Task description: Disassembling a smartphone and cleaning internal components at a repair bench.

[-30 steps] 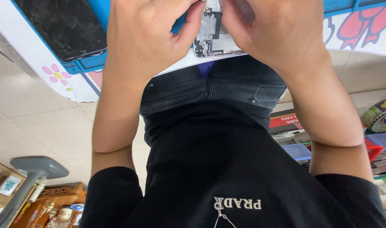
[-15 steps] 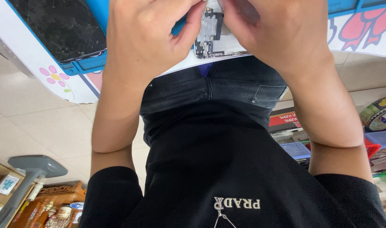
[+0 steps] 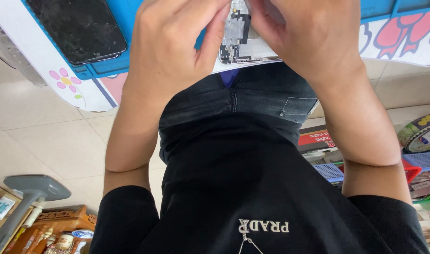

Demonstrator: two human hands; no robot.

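Both hands are gripping an opened phone (image 3: 238, 40) at the table edge (image 3: 83, 96): the left hand (image 3: 170, 51) is curling around its left side, thumb pressing by the exposed parts, while the right hand (image 3: 313, 40) is closing over its right side. A cracked screen (image 3: 78, 28) is lying on the blue mat (image 3: 130, 14), well left of them.

An opened phone body (image 3: 241, 40) is held at the near edge of the blue mat (image 3: 130, 19), its silver-white shell turned inside-up so that dark internal parts and a metal bracket are exposed. Its upper end is covered by fingers. It is gripped between the left hand (image 3: 172, 51) and the right hand (image 3: 313, 37).
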